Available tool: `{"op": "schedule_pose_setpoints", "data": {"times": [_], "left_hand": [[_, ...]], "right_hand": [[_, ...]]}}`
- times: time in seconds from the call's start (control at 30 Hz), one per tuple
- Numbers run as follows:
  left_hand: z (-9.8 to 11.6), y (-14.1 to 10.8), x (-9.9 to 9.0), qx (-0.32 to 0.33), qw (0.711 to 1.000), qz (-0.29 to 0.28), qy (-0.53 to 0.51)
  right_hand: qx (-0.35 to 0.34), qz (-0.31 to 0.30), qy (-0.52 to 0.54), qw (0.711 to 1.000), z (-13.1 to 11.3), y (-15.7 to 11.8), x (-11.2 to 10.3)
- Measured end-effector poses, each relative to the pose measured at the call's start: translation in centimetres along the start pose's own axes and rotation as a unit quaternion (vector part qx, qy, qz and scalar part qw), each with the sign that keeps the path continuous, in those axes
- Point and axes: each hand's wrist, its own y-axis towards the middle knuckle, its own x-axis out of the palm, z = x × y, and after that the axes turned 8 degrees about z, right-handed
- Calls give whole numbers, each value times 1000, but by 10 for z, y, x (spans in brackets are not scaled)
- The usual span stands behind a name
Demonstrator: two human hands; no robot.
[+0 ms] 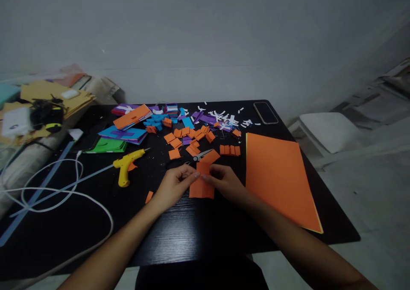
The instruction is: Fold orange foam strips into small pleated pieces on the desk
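Observation:
Between my hands, low over the black table [166, 238], is a creased strip of orange paper [201, 190]. My left hand [177, 182] pinches its left side between thumb and fingers. On the other side my right hand [225, 180] grips the strip, the two thumb tips almost meeting in its middle. Just behind the strip lies a pair of scissors [201, 155], partly covered by orange paper. Small folded orange paper pieces [175, 143] are scattered beyond my hands, and a joined row of them [229, 150] lies to the right.
A stack of orange sheets [275, 170] lies at the right, a phone [265, 112] behind it. To the left are a yellow glue gun [128, 166], a glue stick, a white cable [96, 201] and folded coloured paper [123, 134]. White paper scraps [229, 119] litter the back.

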Motion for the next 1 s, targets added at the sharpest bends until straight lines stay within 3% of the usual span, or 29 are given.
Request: {"op": "schedule_pose_setpoints", "data": {"times": [0.5, 0.7, 0.87, 1.0], "left_hand": [[0, 1, -5, 27, 998, -42, 36], [4, -2, -4, 49, 995, -35, 76], [2, 3, -13, 66, 993, -13, 95], [-1, 5, -13, 39, 997, 23, 59]], "right_hand": [[30, -5, 39, 999, 0, 1, -1], [-2, 24, -20, 1000, 3, 0, 0], [5, 104, -5, 995, -4, 3, -9], [18, 83, 27, 996, -7, 3, -9]]}}
